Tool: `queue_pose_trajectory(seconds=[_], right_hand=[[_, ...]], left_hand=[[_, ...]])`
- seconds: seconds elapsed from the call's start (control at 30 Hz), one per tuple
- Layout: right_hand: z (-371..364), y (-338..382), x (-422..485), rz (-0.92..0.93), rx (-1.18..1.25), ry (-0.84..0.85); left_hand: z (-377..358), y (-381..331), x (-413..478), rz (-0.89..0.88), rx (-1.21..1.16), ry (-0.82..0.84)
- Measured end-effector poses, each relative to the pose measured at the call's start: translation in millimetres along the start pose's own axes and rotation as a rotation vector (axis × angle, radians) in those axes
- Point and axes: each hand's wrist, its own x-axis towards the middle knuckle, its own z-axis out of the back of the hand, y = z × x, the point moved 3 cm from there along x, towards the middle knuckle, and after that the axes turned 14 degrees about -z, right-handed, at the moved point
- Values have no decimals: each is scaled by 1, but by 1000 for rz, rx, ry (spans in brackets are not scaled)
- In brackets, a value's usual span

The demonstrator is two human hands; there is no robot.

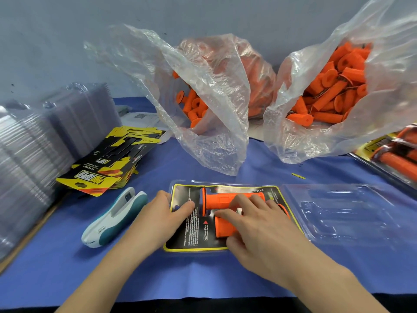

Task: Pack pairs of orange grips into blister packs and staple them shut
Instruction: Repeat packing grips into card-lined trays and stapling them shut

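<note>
Head view | orange grips (225, 199) paired in blister pack (187, 240) on surface (203, 279) | left hand (158, 220) flat, pressing pack | right hand (259, 231) curled round lower grip (223, 229), apparently seating it | lid (343, 213) open, stapler (115, 218) untouched | pending: closing, stapling

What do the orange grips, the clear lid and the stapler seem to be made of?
Orange grips: probably matte rubber; dull, textured surface.
Clear lid: thin glossy plastic; the blue cover shows through.
Stapler: likely smooth hard plastic; white and teal shell.
</note>
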Motion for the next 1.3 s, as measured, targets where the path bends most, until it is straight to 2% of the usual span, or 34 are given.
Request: queue_pose_trajectory(seconds=[0.1,0.23,0.4,0.57,0.93,1.03,1.13,1.23,1.3], right_hand=[[-1,-1,-3,-19,24,-11],[-3,-3,-5,-10,21,-22],[-1,-2,-6,1,66,-42],[11,-2,0,-8,184,-187],[23,-23,16,-147,328,-234],[34,-47,22,-257,430,-319],[38,-99,24,-475,434,-353],[28,-151,15,-780,289,-187],[23,-169,6,-906,237,-61]], left_hand=[[0,4,3,17,-4,39],[-4,6,8,41,-175,41],[-1,6,14,2,-84,37],[0,9,14,13,-147,41],[7,12,13,6,-205,16],[8,13,14,24,-237,35],[5,15,14,41,-302,66],[1,16,14,65,-356,81],[0,16,15,73,-373,80]])
